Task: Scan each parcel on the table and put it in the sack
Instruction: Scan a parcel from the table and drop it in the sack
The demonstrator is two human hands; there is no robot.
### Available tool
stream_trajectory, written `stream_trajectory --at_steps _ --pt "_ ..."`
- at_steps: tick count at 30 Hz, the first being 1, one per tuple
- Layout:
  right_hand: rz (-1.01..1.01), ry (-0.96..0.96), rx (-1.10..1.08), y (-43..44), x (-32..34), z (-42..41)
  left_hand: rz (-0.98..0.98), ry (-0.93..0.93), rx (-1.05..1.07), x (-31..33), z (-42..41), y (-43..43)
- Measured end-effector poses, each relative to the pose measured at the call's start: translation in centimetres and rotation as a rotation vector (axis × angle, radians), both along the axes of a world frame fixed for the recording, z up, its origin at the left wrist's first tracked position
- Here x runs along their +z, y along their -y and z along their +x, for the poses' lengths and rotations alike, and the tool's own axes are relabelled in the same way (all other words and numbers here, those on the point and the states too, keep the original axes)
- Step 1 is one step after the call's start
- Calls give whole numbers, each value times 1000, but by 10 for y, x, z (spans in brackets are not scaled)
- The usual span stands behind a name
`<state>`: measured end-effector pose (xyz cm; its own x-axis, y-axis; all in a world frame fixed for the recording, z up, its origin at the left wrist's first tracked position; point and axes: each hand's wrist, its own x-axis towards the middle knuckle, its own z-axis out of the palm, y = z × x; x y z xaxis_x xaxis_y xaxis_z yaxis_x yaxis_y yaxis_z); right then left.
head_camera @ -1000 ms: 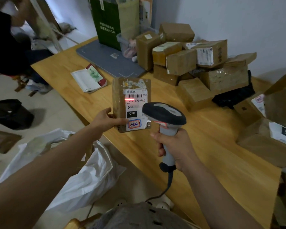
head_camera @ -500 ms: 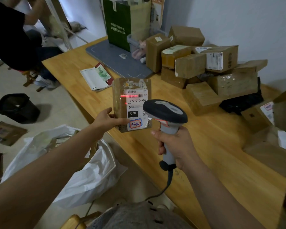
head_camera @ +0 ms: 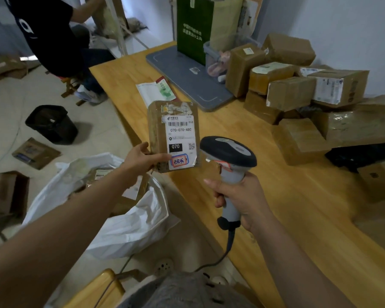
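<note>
My left hand (head_camera: 142, 157) holds a small brown parcel (head_camera: 157, 134) upright by its lower left corner, its white label facing me. No red scan line shows on the label. My right hand (head_camera: 240, 196) grips the handle of a grey and black barcode scanner (head_camera: 228, 152), whose head sits just right of the parcel's lower edge. The white sack (head_camera: 129, 225) lies open on the floor below my left arm, with parcels inside it. Several brown parcels (head_camera: 291, 92) are piled at the far right of the wooden table (head_camera: 298, 207).
A grey mat (head_camera: 187, 83), a green bag (head_camera: 195, 30) and a white envelope (head_camera: 152, 91) lie at the table's far end. A black bin (head_camera: 51, 124) and flat cardboard pieces sit on the floor at left. A seated person in black (head_camera: 49, 34) is at upper left.
The red scan line on the parcel's barcode has gone out. The parcel has shifted slightly left and away from the scanner head.
</note>
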<state>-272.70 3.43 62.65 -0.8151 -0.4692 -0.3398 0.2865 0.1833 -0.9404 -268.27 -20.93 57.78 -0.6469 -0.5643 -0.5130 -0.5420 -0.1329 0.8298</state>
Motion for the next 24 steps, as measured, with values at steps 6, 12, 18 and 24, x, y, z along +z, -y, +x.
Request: stream_trajectory --at_steps 6,12,18,24 --pt "129 122 141 60 -47 8 -11 65 319 -21 79 48" --pt "445 291 250 138 -136 33 -219 294 228 -66 132 74" --pt "600 479 116 175 -212 42 -324 485 -25 -122 117 110" --pt "635 617 43 199 -286 36 -251 535 -13 -155 120 138"
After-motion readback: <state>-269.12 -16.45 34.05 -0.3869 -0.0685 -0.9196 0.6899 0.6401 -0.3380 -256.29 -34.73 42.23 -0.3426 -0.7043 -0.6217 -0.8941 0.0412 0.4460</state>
